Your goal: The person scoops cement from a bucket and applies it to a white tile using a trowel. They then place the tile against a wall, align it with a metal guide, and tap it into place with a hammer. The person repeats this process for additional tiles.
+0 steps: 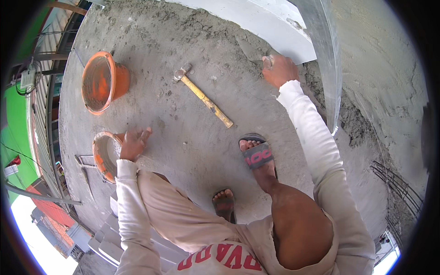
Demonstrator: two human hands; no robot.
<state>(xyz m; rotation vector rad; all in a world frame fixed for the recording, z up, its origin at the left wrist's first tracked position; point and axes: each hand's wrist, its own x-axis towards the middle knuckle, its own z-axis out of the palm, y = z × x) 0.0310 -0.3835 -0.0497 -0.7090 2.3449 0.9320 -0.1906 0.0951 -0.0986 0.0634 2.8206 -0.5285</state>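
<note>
My right hand (279, 69) is closed on what looks like a grey, cement-coated trowel (250, 51), at the lower edge of a white panel or block (256, 16). My left hand (135, 143), fingers loosely apart, is at the rim of a lower orange bucket (98, 156) with pale grey material inside; whether it touches the rim is unclear. A hammer (204, 98) with a yellow handle lies on the rough concrete between my hands. Another orange bucket (120, 80), coated inside with cement, stands at upper left.
A long metal straightedge (327, 68) runs beside a grey rendered surface (380, 68) at right, with bent rebar (396, 188) below. A metal tool frame (85, 167) and white blocks (103, 240) sit at left. Beyond the edge are corrugated roofing and wires (39, 114). My feet are at center.
</note>
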